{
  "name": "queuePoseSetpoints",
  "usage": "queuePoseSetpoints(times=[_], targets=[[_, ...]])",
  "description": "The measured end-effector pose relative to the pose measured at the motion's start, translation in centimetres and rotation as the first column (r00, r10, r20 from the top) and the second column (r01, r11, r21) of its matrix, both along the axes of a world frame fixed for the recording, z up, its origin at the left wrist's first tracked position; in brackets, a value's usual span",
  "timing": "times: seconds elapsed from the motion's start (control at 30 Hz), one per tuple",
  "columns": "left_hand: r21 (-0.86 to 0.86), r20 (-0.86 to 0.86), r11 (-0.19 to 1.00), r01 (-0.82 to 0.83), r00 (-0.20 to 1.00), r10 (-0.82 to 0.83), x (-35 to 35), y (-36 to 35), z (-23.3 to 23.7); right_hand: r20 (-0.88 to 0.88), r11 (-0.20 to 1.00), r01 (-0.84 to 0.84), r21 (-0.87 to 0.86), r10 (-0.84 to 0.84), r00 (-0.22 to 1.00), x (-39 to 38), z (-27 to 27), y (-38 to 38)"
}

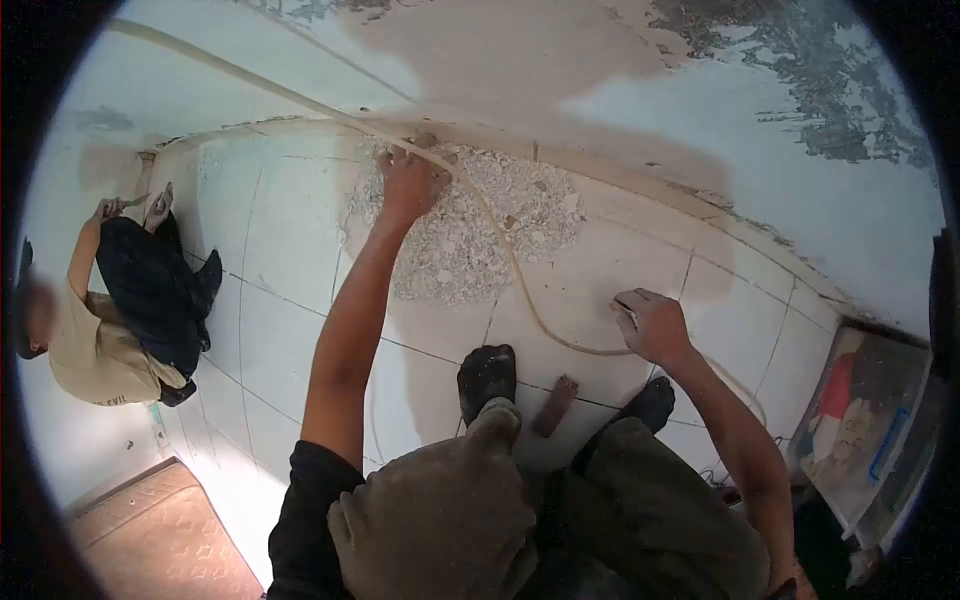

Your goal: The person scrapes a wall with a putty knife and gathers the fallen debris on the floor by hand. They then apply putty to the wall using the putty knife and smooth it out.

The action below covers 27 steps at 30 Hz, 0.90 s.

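My left hand (pixel 408 185) reaches to the wall side of a pile of pale plaster chips (pixel 470 245) on the tiled floor. Its fingers look apart, low over the chips, and a thin cream hose (pixel 498 228) crosses in front of them, hiding part of the fingertips. Right of the pile, my right hand (pixel 655 325) has its fingers curled in against the thumb. A small dark thing shows between them, too little to name. The hose curves over the floor and passes right by this hand.
A reddish-brown block (pixel 555 405) lies between my dark-shod feet (pixel 487 380). Another person (pixel 120 320) crouches at the left wall. A clear plastic bin (pixel 860 420) stands at right, a brown patterned mat (pixel 170 540) lower left. The wall (pixel 500 70) has patchy grey areas.
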<state>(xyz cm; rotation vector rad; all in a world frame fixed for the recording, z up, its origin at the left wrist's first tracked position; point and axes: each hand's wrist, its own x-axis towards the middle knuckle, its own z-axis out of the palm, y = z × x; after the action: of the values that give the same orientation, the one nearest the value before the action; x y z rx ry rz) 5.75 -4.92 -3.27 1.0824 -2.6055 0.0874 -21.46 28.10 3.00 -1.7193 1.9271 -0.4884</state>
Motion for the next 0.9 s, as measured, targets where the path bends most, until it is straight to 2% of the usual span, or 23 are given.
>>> queuePoseSetpoints(times=[0.07, 0.2, 0.3, 0.4, 0.5, 0.57, 0.6, 0.73, 0.8, 0.83, 0.9], targets=[[-0.073, 0.124, 0.997, 0.005, 0.992, 0.004, 0.2, 0.2, -0.1, 0.018, 1.0, 0.009, -0.006, -0.009, 1.0, 0.2, -0.1, 0.2], [-0.105, 0.065, 0.987, -0.119, 0.99, 0.126, -0.5, 1.4, 0.0, 0.025, 0.999, 0.026, 0.04, -0.027, 0.999, -0.1, 0.4, -0.4], [-0.053, 0.092, 0.997, -0.049, 0.994, 0.054, -0.5, 2.6, 0.9, 0.012, 0.998, 0.007, 0.063, -0.008, 1.0, -0.2, 0.3, -0.5], [-0.131, 0.082, 0.991, -0.022, 0.996, 0.033, 0.3, 3.9, 0.7, -0.015, 0.998, -0.015, 0.062, 0.016, 1.0, -0.1, 0.3, -0.3], [-0.096, 0.078, 0.994, -0.056, 0.995, 0.063, 2.1, 7.8, 2.9, -0.014, 0.999, -0.016, 0.044, 0.016, 1.0, -0.3, 0.3, 0.2], [0.097, 0.159, 0.989, -0.108, 0.983, 0.092, 3.5, 9.8, 4.0, 0.012, 0.999, -0.015, 0.035, 0.015, 1.0, -0.2, 0.2, 0.7], [0.15, 0.144, 0.981, -0.121, 0.985, 0.099, 3.6, 9.9, 4.3, 0.031, 0.998, 0.0, 0.055, -0.001, 1.0, -0.3, 0.3, 0.7], [0.133, 0.023, 0.989, -0.072, 0.997, 0.069, 2.1, 7.5, 4.7, 0.023, 0.992, 0.025, 0.121, -0.028, 0.999, -0.2, 1.1, 0.2], [0.006, 0.072, 1.0, 0.013, 0.997, -0.013, 0.8, 4.6, 4.4, 0.025, 0.993, 0.02, 0.116, -0.023, 0.999, -0.4, 0.9, 0.2], [0.004, 0.068, 1.0, 0.01, 0.998, -0.01, 0.5, 3.3, 3.8, 0.035, 0.993, 0.03, 0.115, -0.034, 0.999, -0.5, 0.7, 0.3], [-0.061, 0.228, 0.995, 0.078, 0.972, -0.062, 0.1, 1.6, 3.1, 0.036, 0.993, 0.041, 0.113, -0.045, 0.998, -0.5, 0.7, 0.4]])
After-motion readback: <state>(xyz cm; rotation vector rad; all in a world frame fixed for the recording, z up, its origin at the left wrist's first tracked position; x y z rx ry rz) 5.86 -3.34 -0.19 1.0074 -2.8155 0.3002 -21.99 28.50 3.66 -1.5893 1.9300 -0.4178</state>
